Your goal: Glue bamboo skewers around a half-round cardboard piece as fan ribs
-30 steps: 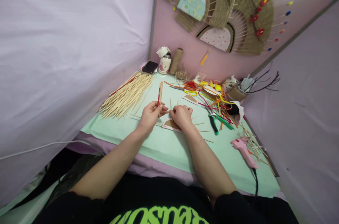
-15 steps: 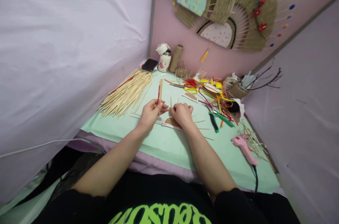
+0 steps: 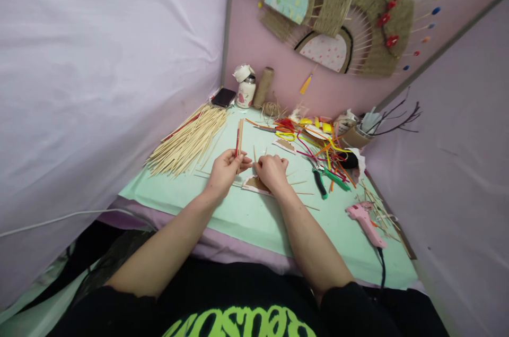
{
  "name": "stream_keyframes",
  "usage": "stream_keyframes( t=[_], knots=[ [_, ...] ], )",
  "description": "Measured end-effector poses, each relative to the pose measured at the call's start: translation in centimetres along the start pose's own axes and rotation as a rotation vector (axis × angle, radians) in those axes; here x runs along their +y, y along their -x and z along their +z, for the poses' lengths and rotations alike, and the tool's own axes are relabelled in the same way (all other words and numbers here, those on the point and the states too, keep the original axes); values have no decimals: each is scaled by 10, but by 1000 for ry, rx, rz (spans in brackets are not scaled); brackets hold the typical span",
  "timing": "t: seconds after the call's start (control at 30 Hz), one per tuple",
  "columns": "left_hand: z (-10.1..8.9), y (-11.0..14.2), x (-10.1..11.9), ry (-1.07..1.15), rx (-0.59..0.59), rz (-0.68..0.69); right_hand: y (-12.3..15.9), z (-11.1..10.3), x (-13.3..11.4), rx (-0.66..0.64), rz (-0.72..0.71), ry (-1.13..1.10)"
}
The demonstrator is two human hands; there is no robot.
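Observation:
My left hand (image 3: 226,169) is closed around a few thin wooden sticks (image 3: 240,134), one of them red, which stand up above the fingers. Just to its right, my right hand (image 3: 272,172) is pinched over a cardboard half-circle (image 3: 253,184) with a pale edge, lying on the table. A single wooden stick (image 3: 255,153) rises from the right fingertips. Several more sticks (image 3: 299,182) fan out from the half-circle, to the right and to the left. The right hand hides much of the cardboard.
A large pile of sticks (image 3: 189,140) lies at left. Behind stand a bottle (image 3: 245,94) and a twine roll (image 3: 263,87), near a phone (image 3: 223,97). To the right are scissors (image 3: 284,136), green-handled pliers (image 3: 320,183), coloured pipe cleaners (image 3: 330,154) and a pink glue gun (image 3: 366,224).
The view has shifted slightly. The stick at my right fingertips leans a little differently. Both hands otherwise keep their places and grips.

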State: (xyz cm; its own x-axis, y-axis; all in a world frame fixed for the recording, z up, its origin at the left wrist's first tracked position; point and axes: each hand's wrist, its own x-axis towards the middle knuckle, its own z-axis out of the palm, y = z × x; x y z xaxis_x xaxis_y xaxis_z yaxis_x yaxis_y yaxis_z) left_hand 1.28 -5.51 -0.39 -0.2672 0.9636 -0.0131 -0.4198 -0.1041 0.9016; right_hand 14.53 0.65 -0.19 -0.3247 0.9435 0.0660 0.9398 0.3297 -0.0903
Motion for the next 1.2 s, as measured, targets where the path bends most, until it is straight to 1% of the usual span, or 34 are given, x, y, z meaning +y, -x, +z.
stream_keyframes(
  t=[0.47,0.77,0.93,1.2],
  knots=[
    [1,0,0,1,13,-4,-2,2,1,-14,25,30],
    [2,1,0,-3,22,-5,-7,7,2,6,25,14],
    [1,1,0,-8,11,2,-7,7,2,-13,27,11],
    [1,1,0,-13,6,0,-6,6,0,9,19,-17]
  ],
)
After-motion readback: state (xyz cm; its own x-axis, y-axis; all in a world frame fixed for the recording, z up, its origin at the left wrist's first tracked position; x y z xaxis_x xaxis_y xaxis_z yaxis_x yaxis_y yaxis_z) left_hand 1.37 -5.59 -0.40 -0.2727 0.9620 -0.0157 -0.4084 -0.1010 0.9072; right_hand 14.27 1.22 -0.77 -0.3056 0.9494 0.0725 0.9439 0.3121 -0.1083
